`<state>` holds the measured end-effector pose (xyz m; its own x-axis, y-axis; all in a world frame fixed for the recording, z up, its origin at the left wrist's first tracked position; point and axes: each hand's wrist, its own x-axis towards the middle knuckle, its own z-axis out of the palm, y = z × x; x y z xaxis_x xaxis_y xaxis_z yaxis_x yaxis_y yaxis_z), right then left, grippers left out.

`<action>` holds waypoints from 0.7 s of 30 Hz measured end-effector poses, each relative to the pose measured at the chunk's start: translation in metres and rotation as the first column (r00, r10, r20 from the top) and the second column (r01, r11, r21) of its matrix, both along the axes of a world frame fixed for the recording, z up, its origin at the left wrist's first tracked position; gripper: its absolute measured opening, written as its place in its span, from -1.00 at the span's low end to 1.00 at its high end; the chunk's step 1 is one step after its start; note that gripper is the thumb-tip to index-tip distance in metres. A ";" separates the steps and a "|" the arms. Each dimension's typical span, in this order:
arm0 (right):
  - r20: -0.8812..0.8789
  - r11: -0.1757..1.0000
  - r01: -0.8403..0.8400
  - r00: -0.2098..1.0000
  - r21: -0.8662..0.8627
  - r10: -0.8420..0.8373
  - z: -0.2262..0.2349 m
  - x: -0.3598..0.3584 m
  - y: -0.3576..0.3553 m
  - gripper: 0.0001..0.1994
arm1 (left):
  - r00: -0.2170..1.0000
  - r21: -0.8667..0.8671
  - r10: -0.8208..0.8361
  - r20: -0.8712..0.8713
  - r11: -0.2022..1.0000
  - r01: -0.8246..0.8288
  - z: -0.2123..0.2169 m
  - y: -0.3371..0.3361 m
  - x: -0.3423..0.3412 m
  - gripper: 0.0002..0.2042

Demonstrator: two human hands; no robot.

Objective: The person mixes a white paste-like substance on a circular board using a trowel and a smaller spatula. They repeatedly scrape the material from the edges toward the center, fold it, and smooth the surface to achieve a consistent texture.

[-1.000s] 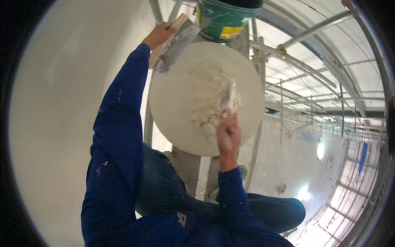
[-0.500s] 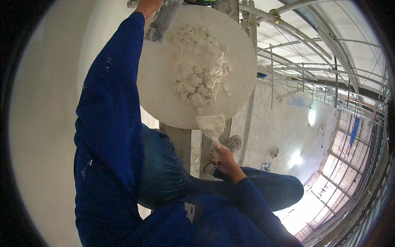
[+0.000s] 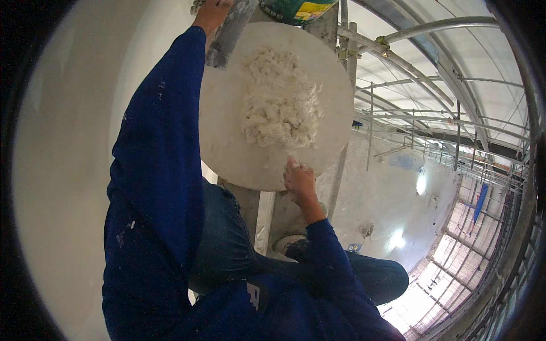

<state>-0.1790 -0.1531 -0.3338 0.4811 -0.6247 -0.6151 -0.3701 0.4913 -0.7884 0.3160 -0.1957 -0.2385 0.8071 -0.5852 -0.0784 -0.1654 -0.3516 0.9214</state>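
A round white board (image 3: pixel 224 150) lies in front of me, with a heap of lumpy white plaster (image 3: pixel 281 108) on its middle. My right hand (image 3: pixel 301 181) is closed around a putty knife at the board's near edge. The knife's blade is blurred and cannot be told from the plaster on the near side of the heap. At the far left, my left hand (image 3: pixel 213 14) is closed on a trowel. The trowel's grey metal blade (image 3: pixel 227 40) reaches over the far left part of the board; its handle is mostly hidden by the hand.
A green bucket (image 3: pixel 296 8) with a yellow label stands beyond the board. Planks (image 3: pixel 242 199) run beneath it. A pale smooth wall (image 3: pixel 68 170) rises on my left. Scaffold tubes (image 3: pixel 398 62) stand at right, above a grey floor (image 3: pixel 387 187) far below.
My right hand has moved away from me with the putty knife, bringing its plaster-covered blade into the heap. My left hand still holds the trowel. More of the green bucket shows.
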 end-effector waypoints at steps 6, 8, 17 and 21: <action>-0.627 0.354 -0.748 0.663 -0.561 0.409 0.117 0.116 -0.040 -0.83 | 0.595 0.417 -0.289 0.750 0.905 -0.086 -0.109 0.078 0.163 -0.51; -0.761 0.185 -0.794 0.608 -0.579 0.227 0.160 0.111 -0.068 -0.79 | 0.888 0.122 -0.049 0.458 0.992 -0.008 -0.107 0.030 0.093 -0.54; -0.906 -0.338 -0.845 0.416 -0.415 0.072 0.145 0.194 -0.060 -0.83 | 0.922 0.158 -0.016 0.388 0.986 -0.049 -0.071 0.042 0.096 -0.55; -0.884 -0.346 -0.815 0.448 -0.464 0.129 0.191 0.189 -0.044 -0.85 | 0.879 0.200 -0.082 0.470 0.980 -0.015 -0.068 0.054 0.085 -0.53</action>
